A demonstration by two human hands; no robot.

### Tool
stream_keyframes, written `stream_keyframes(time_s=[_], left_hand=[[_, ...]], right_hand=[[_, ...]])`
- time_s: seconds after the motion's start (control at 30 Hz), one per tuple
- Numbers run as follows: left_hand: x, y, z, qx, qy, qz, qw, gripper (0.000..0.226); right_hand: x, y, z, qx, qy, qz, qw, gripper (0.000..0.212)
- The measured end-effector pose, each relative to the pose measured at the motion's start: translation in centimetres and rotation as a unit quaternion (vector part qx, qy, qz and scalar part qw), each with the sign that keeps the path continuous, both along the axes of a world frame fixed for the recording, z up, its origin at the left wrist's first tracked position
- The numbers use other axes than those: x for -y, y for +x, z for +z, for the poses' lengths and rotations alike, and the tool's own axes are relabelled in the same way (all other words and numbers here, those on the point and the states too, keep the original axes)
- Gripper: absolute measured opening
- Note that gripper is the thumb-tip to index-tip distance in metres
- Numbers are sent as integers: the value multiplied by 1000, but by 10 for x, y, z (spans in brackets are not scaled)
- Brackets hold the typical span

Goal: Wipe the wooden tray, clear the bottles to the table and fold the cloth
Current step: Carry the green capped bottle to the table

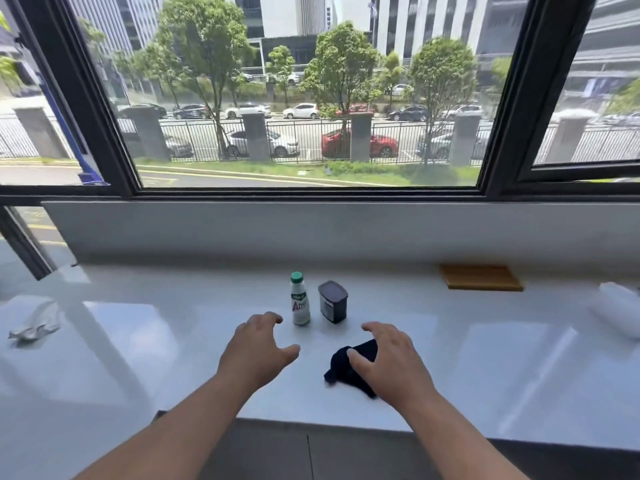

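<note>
The wooden tray (pixel 481 277) lies bare at the upper right of the white table (pixel 485 368), close under the window sill and well apart from everything else. Both containers already stand on the table near the middle of the frame: a white drink bottle with a green cap (pixel 300 299), upright, and just to its right a squat dark container with a flat lid (pixel 333 302), near the bottle but not touching it. So clearing the bottles off the tray looks done. Whether the tray has been wiped cannot be read from its surface at this distance. The dark navy cloth (pixel 348 370) sits lower centre, near the table's front edge, bunched into a loose lump rather than folded, and folding it appears to be the step that remains. The right hand (pixel 389 358) lies over the cloth with its fingers spread and slightly bent and its thumb on the fabric, resting on it rather than closed round it, as far as the view shows. The left hand (pixel 258 348) hovers just left of the cloth and below the bottle, fingers apart and relaxed, holding nothing. A crumpled silvery wrapper (pixel 34 323) lies at far left, and a white roll (paper, probably) (pixel 620 313) at far right.
</note>
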State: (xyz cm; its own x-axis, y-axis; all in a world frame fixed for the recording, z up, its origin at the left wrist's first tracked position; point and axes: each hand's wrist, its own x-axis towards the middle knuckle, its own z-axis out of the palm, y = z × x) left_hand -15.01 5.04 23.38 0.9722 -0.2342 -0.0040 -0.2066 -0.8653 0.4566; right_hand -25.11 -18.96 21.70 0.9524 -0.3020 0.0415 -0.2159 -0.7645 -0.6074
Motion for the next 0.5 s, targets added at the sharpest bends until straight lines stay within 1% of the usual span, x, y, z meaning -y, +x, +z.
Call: stream_keyframes(time_s=[0.13, 0.33, 0.5], left_hand=[[4, 61, -18, -10, -22, -10, 1000, 73], [-9, 149, -38, -54, -20, -19, 998, 74], [-9, 214, -60, -84, -8, -21, 996, 75]], right_hand=[[8, 46, -3, -19, -22, -24, 999, 61], [4, 121, -5, -72, -41, -38, 996, 64], [-8, 177, -33, -119, -13, -35, 992, 63]])
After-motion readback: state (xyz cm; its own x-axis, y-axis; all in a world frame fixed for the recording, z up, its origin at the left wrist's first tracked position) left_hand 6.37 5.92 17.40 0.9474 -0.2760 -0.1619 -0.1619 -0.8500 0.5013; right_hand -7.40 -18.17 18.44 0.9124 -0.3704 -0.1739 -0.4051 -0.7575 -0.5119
